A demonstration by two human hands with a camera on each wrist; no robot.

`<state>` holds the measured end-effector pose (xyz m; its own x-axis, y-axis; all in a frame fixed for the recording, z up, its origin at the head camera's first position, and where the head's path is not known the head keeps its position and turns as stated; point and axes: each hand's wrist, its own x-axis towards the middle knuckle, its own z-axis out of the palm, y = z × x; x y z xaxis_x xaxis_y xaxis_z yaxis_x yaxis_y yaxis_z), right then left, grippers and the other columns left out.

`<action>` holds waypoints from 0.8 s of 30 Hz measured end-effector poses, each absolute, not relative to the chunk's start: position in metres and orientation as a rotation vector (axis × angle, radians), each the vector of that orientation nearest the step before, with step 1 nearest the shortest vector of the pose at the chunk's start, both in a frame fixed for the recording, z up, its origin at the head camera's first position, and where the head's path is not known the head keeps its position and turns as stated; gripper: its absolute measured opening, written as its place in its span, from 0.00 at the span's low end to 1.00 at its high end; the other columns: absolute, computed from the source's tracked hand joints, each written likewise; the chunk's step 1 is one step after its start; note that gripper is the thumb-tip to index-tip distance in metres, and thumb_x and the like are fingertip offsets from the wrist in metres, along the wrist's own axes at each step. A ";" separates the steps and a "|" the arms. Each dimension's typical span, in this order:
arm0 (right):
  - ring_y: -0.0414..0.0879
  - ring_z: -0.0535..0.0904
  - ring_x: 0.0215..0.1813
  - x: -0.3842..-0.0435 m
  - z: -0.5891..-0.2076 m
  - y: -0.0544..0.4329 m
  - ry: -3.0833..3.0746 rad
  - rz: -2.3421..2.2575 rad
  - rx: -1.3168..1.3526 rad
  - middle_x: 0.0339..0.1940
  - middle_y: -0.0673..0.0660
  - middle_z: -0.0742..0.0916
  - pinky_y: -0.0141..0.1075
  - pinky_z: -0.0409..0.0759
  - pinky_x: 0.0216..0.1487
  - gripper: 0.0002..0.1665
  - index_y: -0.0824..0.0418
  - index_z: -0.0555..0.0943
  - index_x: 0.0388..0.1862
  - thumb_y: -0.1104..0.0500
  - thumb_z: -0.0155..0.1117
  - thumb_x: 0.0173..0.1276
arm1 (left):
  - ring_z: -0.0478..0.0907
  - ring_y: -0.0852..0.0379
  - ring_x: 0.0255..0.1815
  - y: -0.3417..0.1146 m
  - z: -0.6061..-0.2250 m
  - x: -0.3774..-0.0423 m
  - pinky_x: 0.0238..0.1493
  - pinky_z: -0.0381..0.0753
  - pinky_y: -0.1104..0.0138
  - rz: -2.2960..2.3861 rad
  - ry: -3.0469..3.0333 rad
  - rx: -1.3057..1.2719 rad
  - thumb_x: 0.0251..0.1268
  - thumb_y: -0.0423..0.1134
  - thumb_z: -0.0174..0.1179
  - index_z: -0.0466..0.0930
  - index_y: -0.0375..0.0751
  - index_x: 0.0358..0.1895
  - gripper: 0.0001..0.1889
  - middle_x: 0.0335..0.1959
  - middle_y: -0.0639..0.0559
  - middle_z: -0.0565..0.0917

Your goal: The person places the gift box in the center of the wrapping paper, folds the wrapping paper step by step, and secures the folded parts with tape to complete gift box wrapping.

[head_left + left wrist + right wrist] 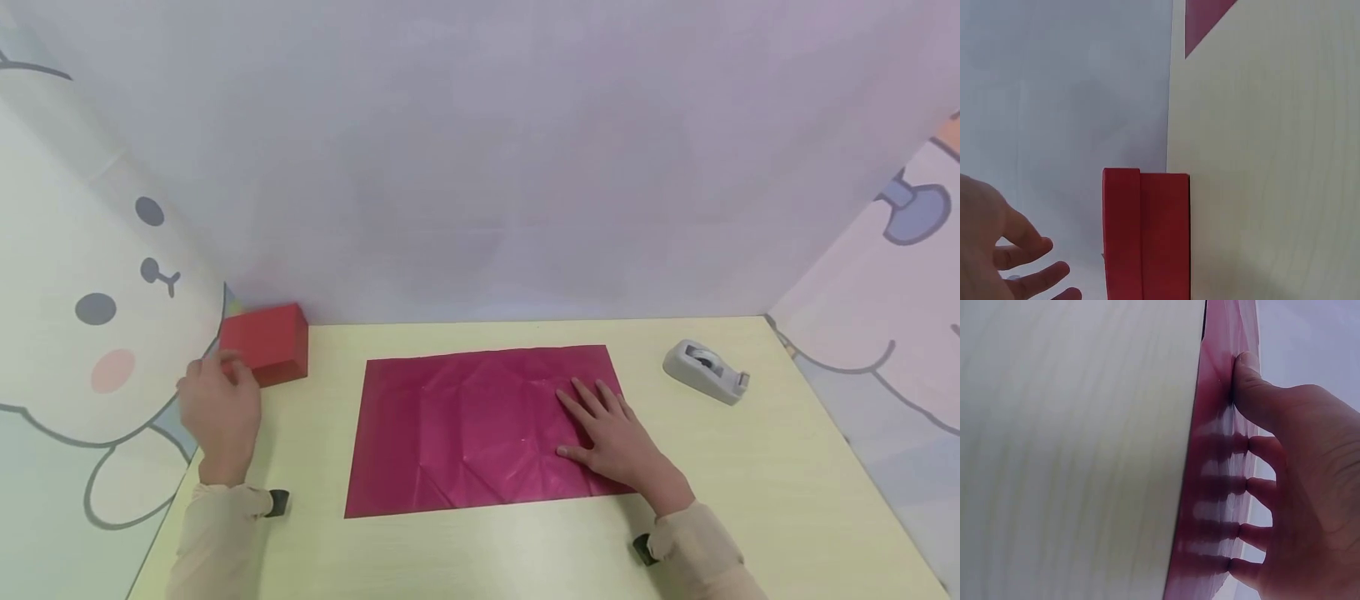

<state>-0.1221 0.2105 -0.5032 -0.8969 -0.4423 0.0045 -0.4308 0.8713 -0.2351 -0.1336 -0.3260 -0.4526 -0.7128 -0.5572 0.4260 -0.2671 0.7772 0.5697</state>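
Observation:
A creased magenta sheet (480, 425) of shiny wrapping paper lies spread on the table. My right hand (615, 437) rests on its right part with fingers spread, and in the right wrist view the fingertips (1250, 484) touch the glossy surface. At the back left stands a red box (270, 337); a lid edge runs along its side in the left wrist view. Close to that box is my left hand (221, 408), its fingers loosely bent. In the left wrist view a gap separates the hand from the red box, and nothing is between the fingers.
A grey tape dispenser (705, 371) with a roll in it sits to the right of the sheet. The pale table (787, 500) meets a plain wall (502, 167) behind, and side walls with cartoon figures stand at left and right.

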 end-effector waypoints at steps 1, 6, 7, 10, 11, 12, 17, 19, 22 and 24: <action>0.75 0.56 0.82 -0.122 -0.503 0.211 2.992 -0.358 -0.698 0.85 0.63 0.64 0.71 0.62 0.76 0.51 0.51 0.66 0.82 0.35 0.71 0.66 | 0.74 0.31 0.43 -0.329 -0.452 -0.134 0.35 0.64 0.50 -0.637 -2.379 0.626 0.77 0.37 0.48 0.83 0.28 0.53 0.17 0.44 0.29 0.82; 0.75 0.56 0.82 -0.122 -0.504 0.211 2.994 -0.367 -0.697 0.85 0.63 0.64 0.71 0.60 0.77 0.51 0.51 0.66 0.82 0.36 0.71 0.66 | 0.71 0.25 0.54 -0.344 -0.451 -0.140 0.45 0.69 0.36 -0.704 -2.459 0.707 0.79 0.41 0.45 0.77 0.25 0.61 0.23 0.55 0.24 0.77; 0.75 0.56 0.83 -0.122 -0.504 0.211 2.993 -0.367 -0.696 0.85 0.63 0.64 0.71 0.60 0.77 0.50 0.51 0.66 0.82 0.36 0.71 0.66 | 0.71 0.24 0.56 -0.347 -0.452 -0.141 0.48 0.69 0.34 -0.721 -2.474 0.720 0.80 0.42 0.44 0.76 0.25 0.63 0.24 0.56 0.23 0.76; 0.75 0.56 0.82 -0.121 -0.504 0.211 2.991 -0.372 -0.694 0.85 0.64 0.64 0.71 0.60 0.77 0.50 0.52 0.66 0.82 0.36 0.71 0.66 | 0.70 0.23 0.61 -0.355 -0.455 -0.147 0.57 0.68 0.33 -0.787 -2.515 0.779 0.81 0.44 0.43 0.72 0.24 0.68 0.27 0.60 0.22 0.75; 0.75 0.56 0.82 -0.121 -0.504 0.211 2.990 -0.373 -0.694 0.85 0.64 0.64 0.71 0.60 0.77 0.50 0.52 0.66 0.82 0.36 0.71 0.66 | 0.70 0.23 0.62 -0.358 -0.457 -0.148 0.59 0.68 0.33 -0.805 -2.529 0.801 0.81 0.45 0.43 0.71 0.24 0.69 0.28 0.61 0.21 0.75; 0.75 0.56 0.82 -0.121 -0.504 0.211 2.989 -0.375 -0.694 0.85 0.64 0.64 0.71 0.60 0.77 0.50 0.52 0.66 0.82 0.36 0.71 0.66 | 0.70 0.23 0.63 -0.361 -0.458 -0.150 0.61 0.68 0.34 -0.827 -2.542 0.824 0.81 0.45 0.42 0.69 0.23 0.71 0.29 0.63 0.20 0.75; 0.75 0.56 0.83 -0.120 -0.504 0.210 2.985 -0.374 -0.695 0.85 0.64 0.64 0.71 0.60 0.77 0.50 0.52 0.66 0.82 0.36 0.71 0.66 | 0.69 0.23 0.69 -0.374 -0.465 -0.158 0.69 0.67 0.36 -0.920 -2.600 0.932 0.82 0.49 0.40 0.63 0.22 0.75 0.34 0.68 0.19 0.72; 0.75 0.56 0.83 -0.120 -0.504 0.210 2.987 -0.374 -0.696 0.85 0.64 0.64 0.71 0.60 0.78 0.50 0.52 0.66 0.82 0.37 0.71 0.66 | 0.69 0.24 0.70 -0.378 -0.467 -0.160 0.71 0.66 0.37 -0.946 -2.608 0.950 0.82 0.51 0.39 0.63 0.22 0.75 0.35 0.69 0.20 0.73; 0.75 0.56 0.82 -0.121 -0.504 0.210 2.990 -0.378 -0.698 0.85 0.64 0.64 0.71 0.60 0.78 0.50 0.52 0.66 0.82 0.37 0.71 0.66 | 0.74 0.26 0.64 -0.382 -0.470 -0.161 0.64 0.74 0.41 -1.000 -2.619 0.965 0.82 0.53 0.40 0.67 0.20 0.72 0.36 0.66 0.21 0.76; 0.75 0.56 0.83 -0.121 -0.505 0.210 2.989 -0.381 -0.699 0.85 0.64 0.64 0.71 0.59 0.78 0.50 0.52 0.66 0.82 0.37 0.71 0.67 | 0.77 0.31 0.54 -0.385 -0.471 -0.160 0.51 0.77 0.48 -1.039 -2.619 0.981 0.82 0.55 0.41 0.72 0.19 0.67 0.36 0.59 0.23 0.80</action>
